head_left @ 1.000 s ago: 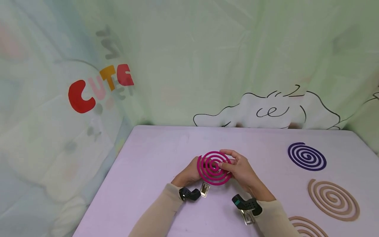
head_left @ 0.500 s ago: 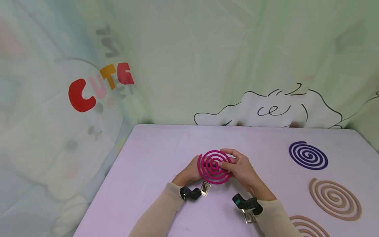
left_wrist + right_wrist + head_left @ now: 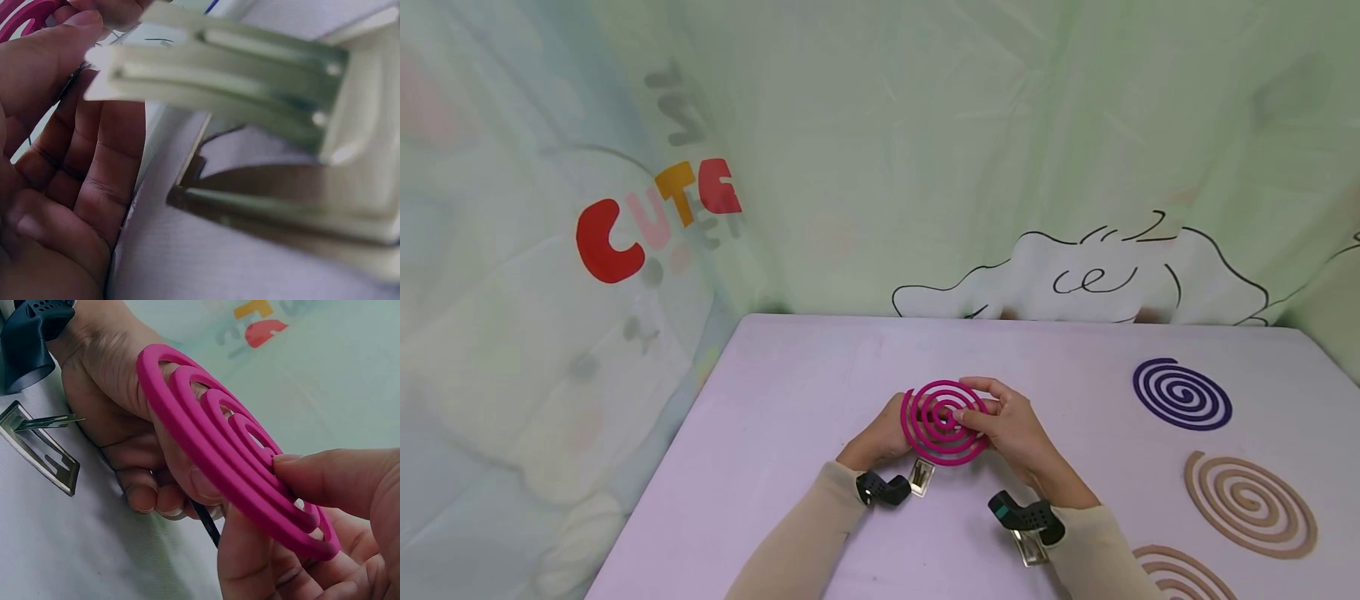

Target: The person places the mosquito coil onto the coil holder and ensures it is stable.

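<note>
Upright before me, facing my head camera, is a pink mosquito coil [image 3: 187, 442]. My right hand [image 3: 1013, 427] pinches it, thumb near the coil's middle on the front and fingers behind. Mostly hidden behind the coil in the head view, my left hand [image 3: 883, 427] has curled fingers; the right wrist view shows it pinching a thin dark strip [image 3: 205, 522], whose kind I cannot tell. A metal coil stand [image 3: 922, 478] with a raised tongue shows beside the left wrist, large and blurred in the left wrist view. Another metal stand [image 3: 1028, 547] shows below the right wrist.
On the pale table [image 3: 805, 367], a dark purple coil [image 3: 1182, 395] lies at the right. Nearer lies a brown coil [image 3: 1247, 498], and part of another brown coil [image 3: 1159, 551] shows at the bottom edge. A printed curtain [image 3: 850, 167] hangs behind the table.
The hands and the pink coil keep the same pose. Only the head view has shifted slightly.
</note>
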The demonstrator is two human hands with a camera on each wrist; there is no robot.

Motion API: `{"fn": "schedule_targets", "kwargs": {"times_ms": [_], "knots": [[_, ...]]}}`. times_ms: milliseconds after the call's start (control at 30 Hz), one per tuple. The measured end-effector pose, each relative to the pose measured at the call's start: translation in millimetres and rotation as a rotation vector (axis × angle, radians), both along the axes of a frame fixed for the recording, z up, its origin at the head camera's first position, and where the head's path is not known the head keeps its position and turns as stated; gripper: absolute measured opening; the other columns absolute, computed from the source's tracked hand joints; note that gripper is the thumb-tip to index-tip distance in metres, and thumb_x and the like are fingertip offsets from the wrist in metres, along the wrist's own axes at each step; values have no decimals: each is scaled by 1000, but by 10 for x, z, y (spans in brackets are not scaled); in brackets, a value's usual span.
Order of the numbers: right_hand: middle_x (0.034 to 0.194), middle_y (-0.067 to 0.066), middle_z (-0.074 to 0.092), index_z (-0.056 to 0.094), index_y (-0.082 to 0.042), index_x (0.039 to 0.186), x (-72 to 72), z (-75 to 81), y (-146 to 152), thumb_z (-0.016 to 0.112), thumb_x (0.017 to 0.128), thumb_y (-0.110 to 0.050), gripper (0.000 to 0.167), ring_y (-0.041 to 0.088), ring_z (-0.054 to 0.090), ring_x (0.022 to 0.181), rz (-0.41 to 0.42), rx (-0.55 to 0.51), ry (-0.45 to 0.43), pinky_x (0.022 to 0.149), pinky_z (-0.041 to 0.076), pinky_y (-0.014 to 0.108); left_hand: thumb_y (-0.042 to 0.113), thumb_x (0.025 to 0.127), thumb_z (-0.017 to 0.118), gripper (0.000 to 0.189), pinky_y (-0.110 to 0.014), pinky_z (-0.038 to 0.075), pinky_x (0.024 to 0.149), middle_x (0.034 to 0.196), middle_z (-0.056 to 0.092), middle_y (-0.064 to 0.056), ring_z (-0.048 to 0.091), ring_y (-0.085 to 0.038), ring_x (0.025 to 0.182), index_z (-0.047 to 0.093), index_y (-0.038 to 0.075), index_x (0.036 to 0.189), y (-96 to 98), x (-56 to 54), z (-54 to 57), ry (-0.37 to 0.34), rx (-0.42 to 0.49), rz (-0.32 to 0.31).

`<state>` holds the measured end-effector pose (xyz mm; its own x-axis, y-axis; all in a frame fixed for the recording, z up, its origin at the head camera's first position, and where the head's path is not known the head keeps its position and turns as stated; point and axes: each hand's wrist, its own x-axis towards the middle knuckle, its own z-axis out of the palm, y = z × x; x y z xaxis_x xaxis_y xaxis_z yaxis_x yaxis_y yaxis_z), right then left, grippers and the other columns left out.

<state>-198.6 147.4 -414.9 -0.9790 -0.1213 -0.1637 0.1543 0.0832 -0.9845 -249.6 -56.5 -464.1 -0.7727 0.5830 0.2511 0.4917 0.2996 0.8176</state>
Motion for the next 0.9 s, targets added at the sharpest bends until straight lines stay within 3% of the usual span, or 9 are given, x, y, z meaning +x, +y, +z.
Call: {"fn": "schedule_targets", "kwargs": {"times_ms": [133,400,533,900], "knots": [[112,16,75,49,-4,147,3,-8,0,72,97,-9,55,19,74,87,-3,-2,-3,74,63,30,9,95,66,14,-17,43,62,69,62,-9,44,0,64,68,0,85,-6,-3,-14,52,-5,-11],[114,17,75,49,-4,147,5,-9,-6,74,97,-10,56,19,74,87,0,-7,-11,76,63,31,9,95,69,13,-18,46,65,74,67,-9,47,0,66,72,-1,87,2,13,2,-37,17,3],[115,17,75,49,-3,147,6,-7,-21,74,97,-10,57,18,74,87,-4,-8,-12,75,63,31,8,94,70,13,-18,43,63,69,62,-6,44,-1,65,69,1,83,-5,10,4,-9,4,3],[106,11,77,49,-4,148,-16,-36,-27,74,96,-11,57,15,72,81,-49,6,-12,69,61,27,8,92,69,13,-19,40,62,69,56,2,43,-1,65,68,0,82,-12,-16,8,-38,5,56]]}}
